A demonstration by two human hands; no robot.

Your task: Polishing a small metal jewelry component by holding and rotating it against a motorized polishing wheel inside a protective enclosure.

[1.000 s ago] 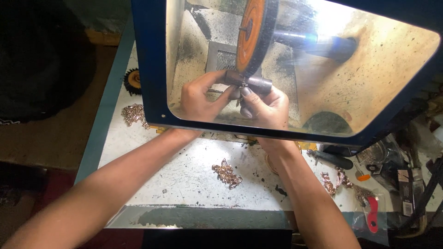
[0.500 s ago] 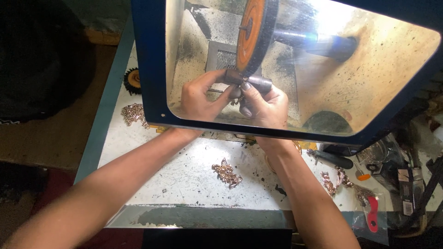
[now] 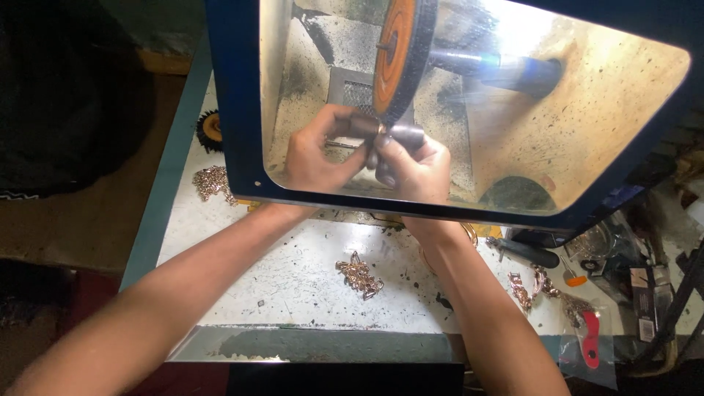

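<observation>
Working behind a clear, blue-framed shield (image 3: pixel 242 95), a person holds a small dark piece (image 3: pixel 381 133) up to the lower rim of an orange polishing wheel (image 3: pixel 396 59) mounted on a dark horizontal shaft (image 3: pixel 499 70). The left hand (image 3: pixel 319 150) and the right hand (image 3: pixel 414 165) meet just under the wheel, fingers curled and closed together around the piece, which is pinched between the fingertips of both hands; its exact shape is too small and shadowed to tell. Both bare forearms reach in from the lower edge of the view, passing under the shield's bottom bar. Dark dust speckles the inside of the pale polishing hood (image 3: pixel 587 117). On the white, gritty bench top (image 3: pixel 293 286) below the arms lies a small heap of gold-coloured chain (image 3: pixel 359 275), with another heap of chain (image 3: pixel 209 183) at the left beside a spare bristle wheel (image 3: pixel 210 130). More chain links (image 3: pixel 543 286) lie to the right, near a black-handled tool (image 3: pixel 528 253), a red-handled tool inside a clear bag (image 3: pixel 589 346) and a small clear jar (image 3: pixel 590 246).
</observation>
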